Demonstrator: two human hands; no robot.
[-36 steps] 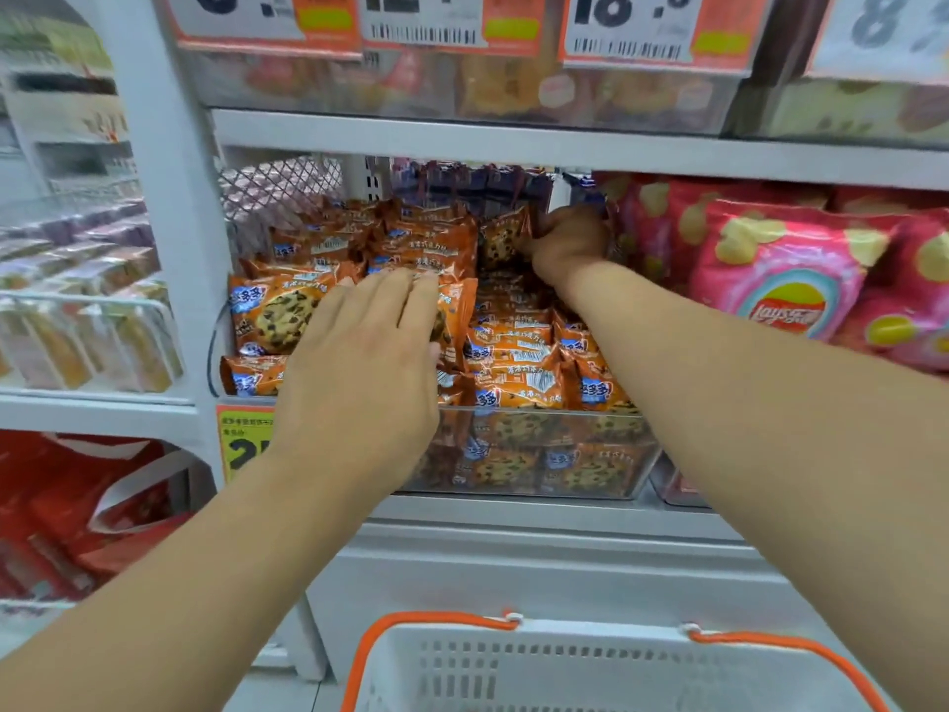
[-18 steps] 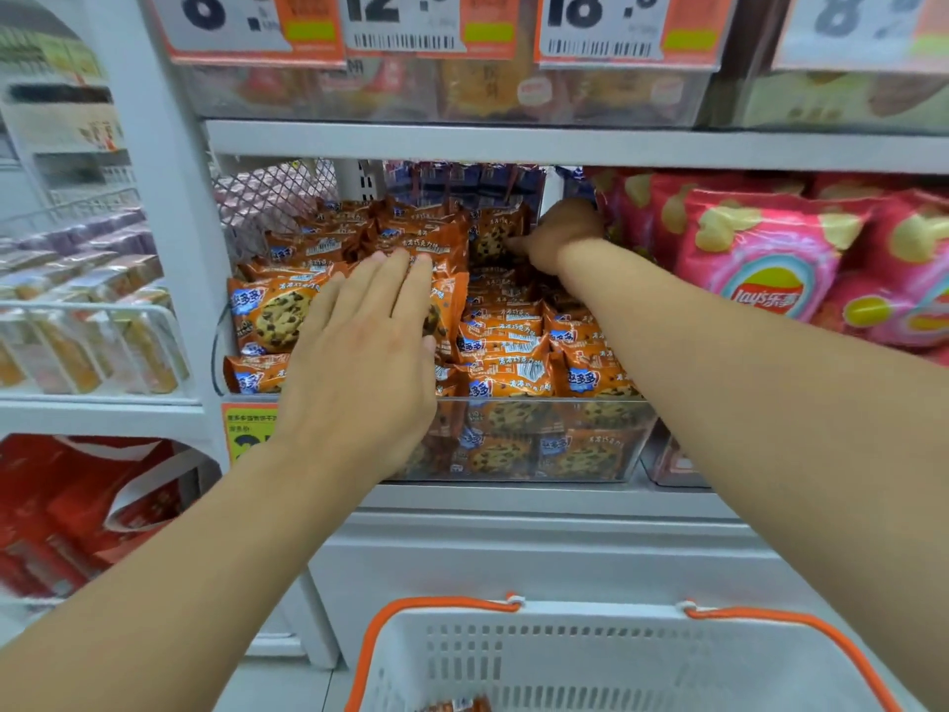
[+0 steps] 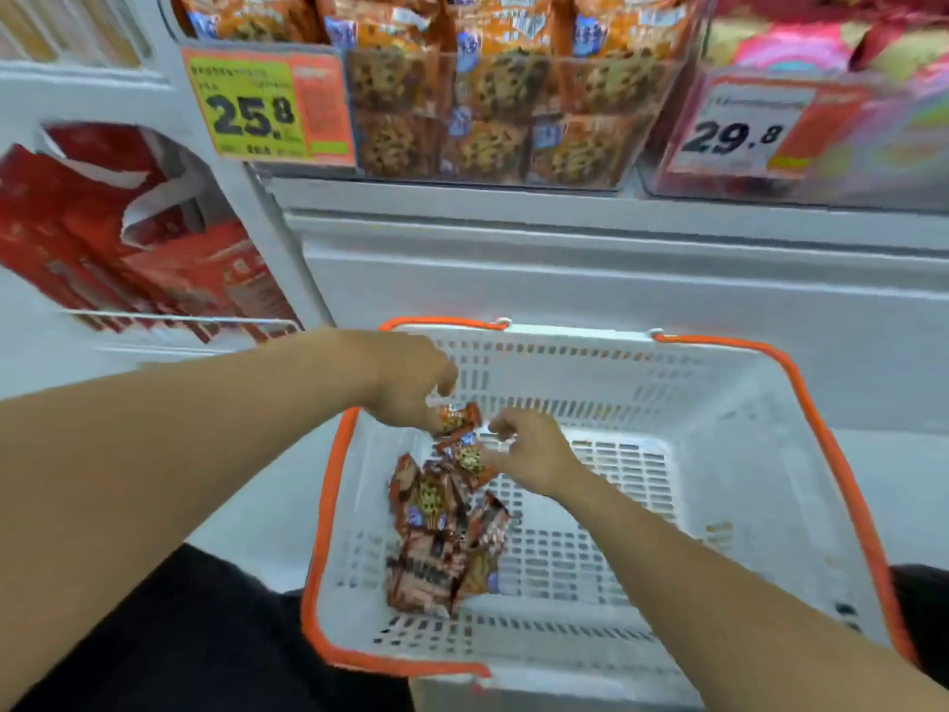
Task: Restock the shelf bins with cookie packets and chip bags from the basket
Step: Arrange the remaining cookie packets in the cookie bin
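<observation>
Both hands reach into the white basket (image 3: 719,454) with the orange rim. Left hand (image 3: 405,382) pinches one orange cookie packet (image 3: 454,418) between curled fingers near the basket's far-left corner. Right hand (image 3: 534,457), fingers curled, takes hold of a second cookie packet (image 3: 468,457) just below it; the exact grip is blurred. Several more cookie packets (image 3: 441,547), orange-brown with chocolate-chip pictures, lie heaped along the basket's left side. Above, the clear shelf bin (image 3: 493,120) is packed with the same packets, beside a yellow price tag (image 3: 267,105) reading 25.8.
</observation>
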